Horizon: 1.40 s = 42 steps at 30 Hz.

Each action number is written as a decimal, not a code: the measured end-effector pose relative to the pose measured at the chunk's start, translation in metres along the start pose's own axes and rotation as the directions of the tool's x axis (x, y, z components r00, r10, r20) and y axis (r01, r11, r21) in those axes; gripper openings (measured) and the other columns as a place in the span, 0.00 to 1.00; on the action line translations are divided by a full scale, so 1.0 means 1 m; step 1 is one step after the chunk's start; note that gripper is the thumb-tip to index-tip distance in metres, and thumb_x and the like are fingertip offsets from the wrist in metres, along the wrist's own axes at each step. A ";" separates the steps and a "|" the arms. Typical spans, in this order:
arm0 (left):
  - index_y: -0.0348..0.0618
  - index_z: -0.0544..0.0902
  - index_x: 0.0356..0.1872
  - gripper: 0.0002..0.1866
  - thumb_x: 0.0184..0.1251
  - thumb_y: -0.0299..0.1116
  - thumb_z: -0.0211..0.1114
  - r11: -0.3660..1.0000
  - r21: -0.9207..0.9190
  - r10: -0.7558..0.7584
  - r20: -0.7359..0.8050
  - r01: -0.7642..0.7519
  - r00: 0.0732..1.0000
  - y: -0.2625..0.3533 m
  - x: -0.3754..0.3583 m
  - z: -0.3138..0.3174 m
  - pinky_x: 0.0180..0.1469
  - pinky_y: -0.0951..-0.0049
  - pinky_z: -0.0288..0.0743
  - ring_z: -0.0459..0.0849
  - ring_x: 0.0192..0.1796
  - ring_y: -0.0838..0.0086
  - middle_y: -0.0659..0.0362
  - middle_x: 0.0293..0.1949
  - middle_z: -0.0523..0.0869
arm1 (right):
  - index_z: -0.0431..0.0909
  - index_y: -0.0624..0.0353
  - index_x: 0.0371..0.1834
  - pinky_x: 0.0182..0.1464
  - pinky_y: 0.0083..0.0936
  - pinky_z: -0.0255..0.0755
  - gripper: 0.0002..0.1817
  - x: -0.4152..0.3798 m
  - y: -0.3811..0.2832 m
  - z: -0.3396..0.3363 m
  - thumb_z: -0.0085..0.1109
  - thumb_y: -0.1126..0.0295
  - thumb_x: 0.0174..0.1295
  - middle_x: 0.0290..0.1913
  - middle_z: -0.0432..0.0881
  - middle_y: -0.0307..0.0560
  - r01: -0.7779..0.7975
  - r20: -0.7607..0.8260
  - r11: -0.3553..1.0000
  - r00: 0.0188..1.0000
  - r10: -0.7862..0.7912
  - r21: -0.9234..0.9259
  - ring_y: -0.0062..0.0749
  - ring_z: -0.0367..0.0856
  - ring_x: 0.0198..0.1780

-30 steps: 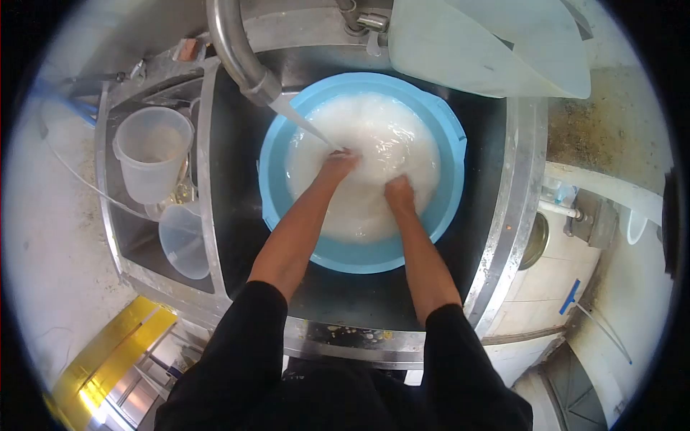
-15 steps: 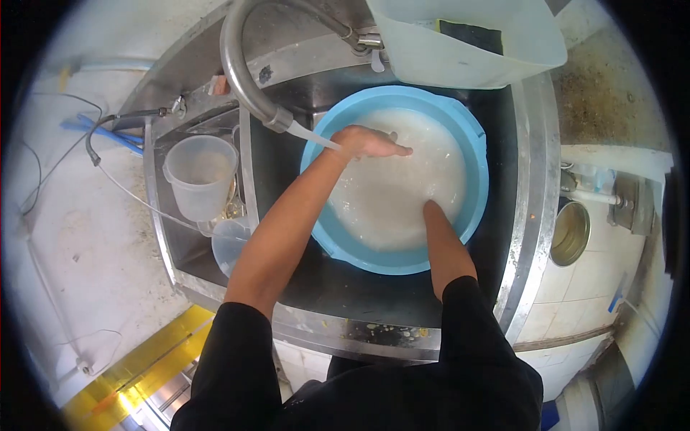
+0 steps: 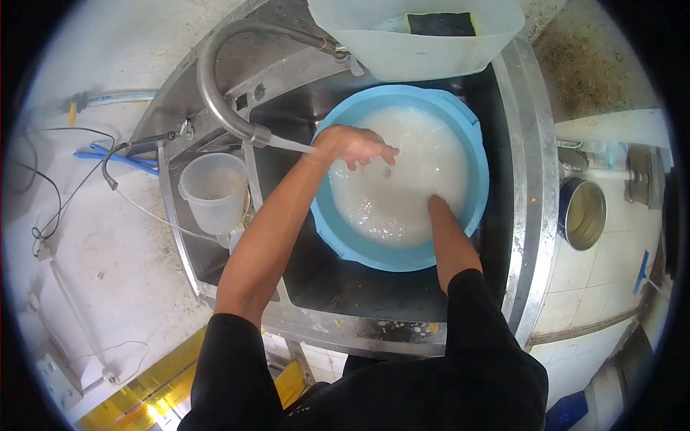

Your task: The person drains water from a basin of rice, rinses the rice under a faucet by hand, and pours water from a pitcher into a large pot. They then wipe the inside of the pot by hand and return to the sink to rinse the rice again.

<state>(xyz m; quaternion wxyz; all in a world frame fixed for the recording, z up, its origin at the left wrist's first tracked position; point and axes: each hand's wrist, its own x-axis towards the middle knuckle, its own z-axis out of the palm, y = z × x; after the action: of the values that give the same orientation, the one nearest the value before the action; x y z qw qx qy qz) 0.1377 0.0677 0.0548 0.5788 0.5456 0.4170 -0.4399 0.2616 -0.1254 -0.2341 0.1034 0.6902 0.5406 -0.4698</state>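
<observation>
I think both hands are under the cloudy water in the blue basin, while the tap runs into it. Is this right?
Not quite. In the head view only the right hand is under the cloudy water in the blue basin; the left hand is above the surface, fingers spread. The tap does run into the basin.

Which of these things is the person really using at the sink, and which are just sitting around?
In use: blue basin of cloudy water, running tap, left hand, right hand (underwater, hidden).

Lying about: clear jug, white tub, metal pot, blue cable.
</observation>
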 end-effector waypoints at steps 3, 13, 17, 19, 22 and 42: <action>0.41 0.52 0.76 0.39 0.73 0.57 0.45 0.998 -0.066 -0.018 -0.082 0.013 0.996 0.006 -0.017 0.010 0.68 0.52 0.66 0.68 0.70 0.49 0.46 0.72 0.63 | 0.73 0.59 0.62 0.62 0.38 0.68 0.27 0.003 -0.001 0.002 0.51 0.56 0.63 0.58 0.78 0.51 0.004 0.003 1.000 1.000 -0.004 0.003 0.43 0.75 0.61; 0.36 0.84 0.38 0.31 0.72 0.59 0.50 0.982 0.023 0.159 -0.626 -0.186 0.763 0.008 -0.024 0.021 0.54 0.64 0.72 0.82 0.48 0.63 0.50 0.41 0.85 | 0.74 0.57 0.61 0.65 0.37 0.66 0.26 0.006 -0.011 -0.012 0.49 0.54 0.64 0.61 0.77 0.49 0.037 -0.032 0.998 0.999 -0.039 -0.042 0.41 0.74 0.63; 0.35 0.83 0.32 0.31 0.73 0.57 0.49 0.890 -0.215 0.140 -0.713 -0.403 0.687 -0.038 -0.009 0.040 0.50 0.64 0.71 0.80 0.42 0.64 0.50 0.35 0.83 | 0.74 0.57 0.61 0.66 0.37 0.66 0.26 -0.030 -0.015 -0.044 0.49 0.54 0.64 0.62 0.77 0.49 0.082 -0.087 0.980 0.991 -0.099 -0.184 0.40 0.73 0.65; 0.35 0.82 0.43 0.27 0.74 0.53 0.48 0.892 -0.061 0.120 -0.924 -0.449 0.363 -0.064 -0.012 0.064 0.54 0.59 0.70 0.81 0.47 0.53 0.44 0.42 0.84 | 0.74 0.56 0.61 0.66 0.37 0.65 0.26 -0.064 -0.034 -0.081 0.48 0.53 0.65 0.63 0.77 0.48 0.103 -0.109 0.963 0.985 -0.133 -0.251 0.40 0.73 0.65; 0.34 0.75 0.54 0.26 0.74 0.50 0.50 0.969 0.193 0.184 -0.980 -0.153 -0.071 -0.123 0.012 0.082 0.59 0.54 0.67 0.77 0.55 0.49 0.44 0.50 0.80 | 0.74 0.50 0.62 0.66 0.36 0.66 0.27 -0.104 -0.088 -0.119 0.49 0.50 0.63 0.64 0.76 0.47 0.157 -0.182 0.936 0.958 -0.222 -0.314 0.38 0.73 0.65; 0.37 0.64 0.67 0.28 0.76 0.47 0.45 0.903 -0.062 -0.101 -0.992 -0.425 -0.071 -0.170 0.058 0.100 0.60 0.54 0.71 0.76 0.59 0.48 0.43 0.57 0.76 | 0.34 0.46 0.80 0.66 0.78 0.24 0.52 -0.078 -0.246 -0.181 0.47 0.33 0.62 0.80 0.32 0.58 -0.252 0.332 0.665 0.943 0.006 0.703 0.65 0.32 0.78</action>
<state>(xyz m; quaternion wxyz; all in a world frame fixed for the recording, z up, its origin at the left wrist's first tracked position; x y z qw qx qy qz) -0.0108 -0.0381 -0.0400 0.2328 0.6214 0.7044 0.2521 0.1534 0.0384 0.0126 -0.0691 0.6296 0.2315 -0.7384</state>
